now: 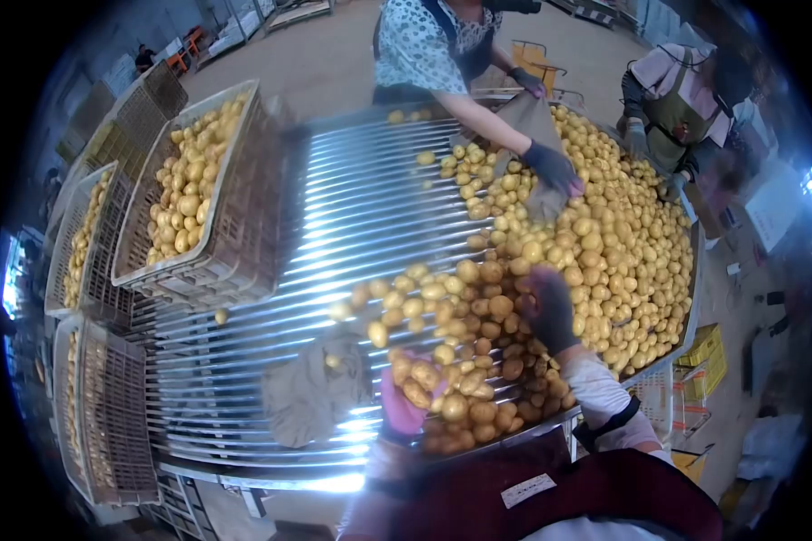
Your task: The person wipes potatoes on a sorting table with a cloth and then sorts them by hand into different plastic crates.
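My left hand (401, 404), in a pink-palmed glove, cups a few potatoes (416, 377) at the near side of the metal roller table (244, 397). Its fingers curve round them. Farther right, my right hand (551, 313), in a dark glove, touches the large potato heap (618, 252). The back of that hand faces me, and its fingertips are partly hidden among the potatoes. Browner, shaded potatoes lie between my two hands. Left of my left hand a grey-brown cloth sack (305, 401) lies crumpled on the rollers, a single potato on it.
A co-worker's gloved hand (552, 169) across the table holds a brownish sack (528, 117) over the potatoes. Another person (686, 108) stands at the heap's far right. Crates of potatoes, one a large plastic crate (235, 261), line the left end. A yellow crate (708, 361) stands below right.
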